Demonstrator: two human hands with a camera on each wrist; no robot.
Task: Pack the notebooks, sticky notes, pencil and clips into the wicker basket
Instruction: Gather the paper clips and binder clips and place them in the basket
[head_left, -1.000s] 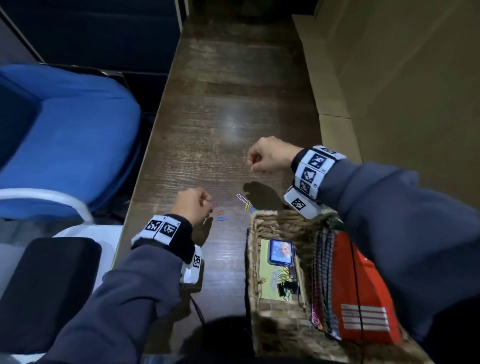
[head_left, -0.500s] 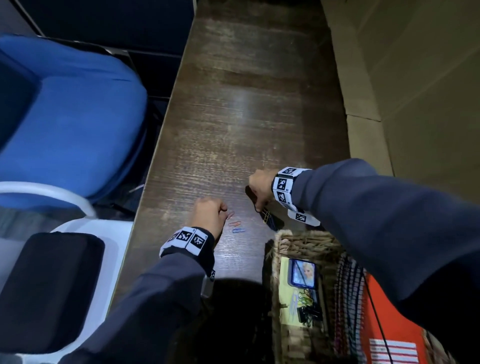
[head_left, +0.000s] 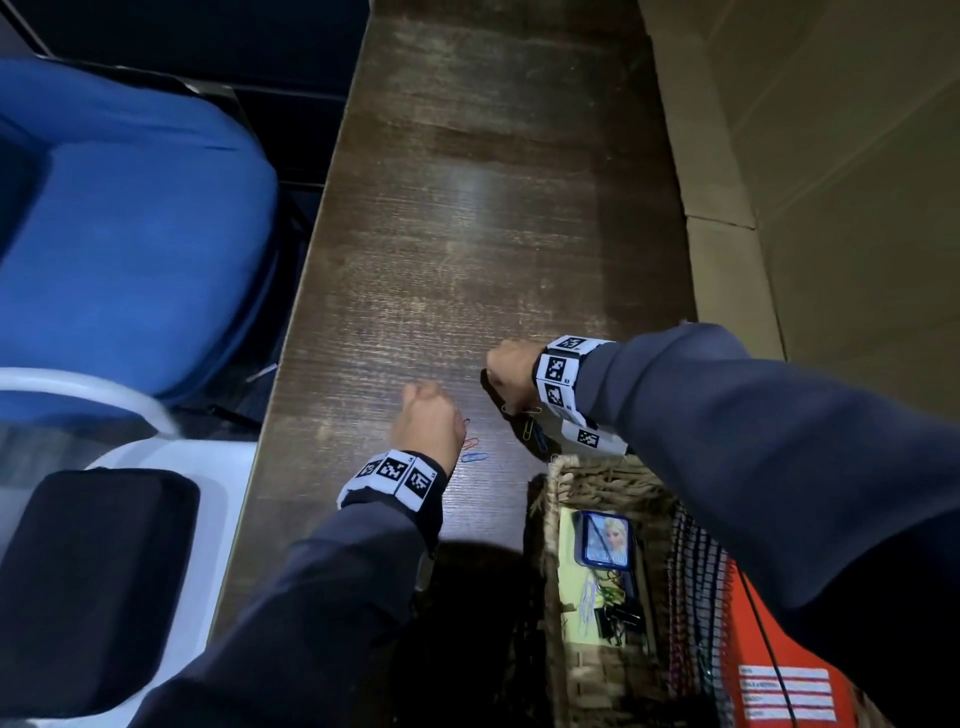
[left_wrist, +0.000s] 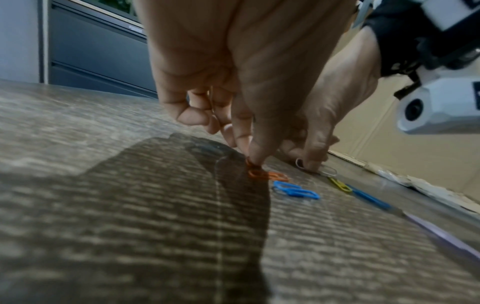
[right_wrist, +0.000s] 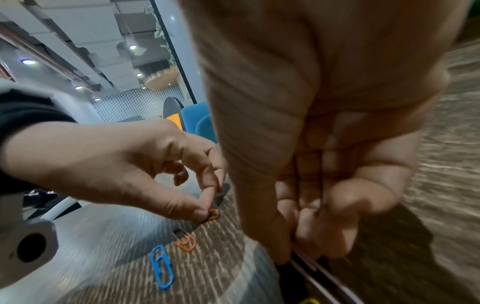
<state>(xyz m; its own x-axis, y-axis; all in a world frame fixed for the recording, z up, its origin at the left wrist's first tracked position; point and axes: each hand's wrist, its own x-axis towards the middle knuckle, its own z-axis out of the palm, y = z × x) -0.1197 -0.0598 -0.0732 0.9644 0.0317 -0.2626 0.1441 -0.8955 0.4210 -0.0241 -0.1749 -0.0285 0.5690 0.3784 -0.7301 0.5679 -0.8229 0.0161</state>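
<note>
Loose paper clips lie on the dark wooden table (head_left: 467, 234) just beyond the wicker basket (head_left: 597, 480). My left hand (left_wrist: 250, 159) pinches an orange clip (right_wrist: 213, 214) at the tabletop. Beside it lie a second orange clip (left_wrist: 271, 175) and a blue clip (left_wrist: 296, 190). My right hand (right_wrist: 293, 248) is curled, and its fingertips (left_wrist: 311, 163) pinch a pale clip (left_wrist: 328, 170) on the table. A yellow clip (head_left: 529, 427) and another blue clip (left_wrist: 369, 197) lie near it. Inside the basket are yellow sticky notes (head_left: 571, 566), a small blue notebook (head_left: 605, 540), black binder clips (head_left: 621, 618), spiral notebooks (head_left: 696, 597) and an orange notebook (head_left: 769, 654).
A blue chair (head_left: 130, 234) and a white-and-black chair (head_left: 93, 571) stand left of the table edge. A beige wall (head_left: 831, 208) runs along the table's right side. The far half of the table shows bare wood.
My right hand has come down and back from above the table onto the clips by the basket. My left hand has stayed at the orange and blue clips. The head view has shifted.
</note>
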